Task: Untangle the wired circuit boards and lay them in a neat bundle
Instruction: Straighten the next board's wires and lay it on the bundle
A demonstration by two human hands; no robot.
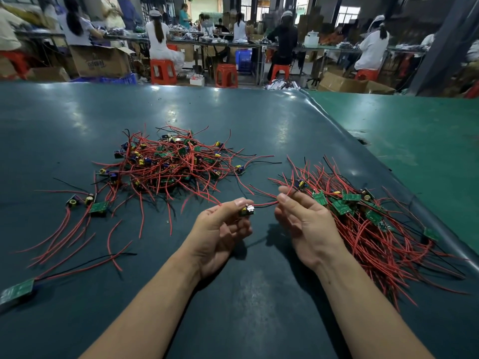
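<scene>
A tangled heap of small green circuit boards with red and black wires lies at the table's centre left. To the right, a laid-out bundle of boards spreads with its wires roughly aligned. My left hand pinches one small board with a yellow capacitor between thumb and fingers. My right hand pinches that board's red wire between thumb and forefinger, just in front of the bundle. Both hands hover above the table between the two piles.
Loose boards lie apart on the left, and one sits near the front left edge. The dark green mat ends at a raised seam on the right. Seated workers, red stools and cardboard boxes fill the background.
</scene>
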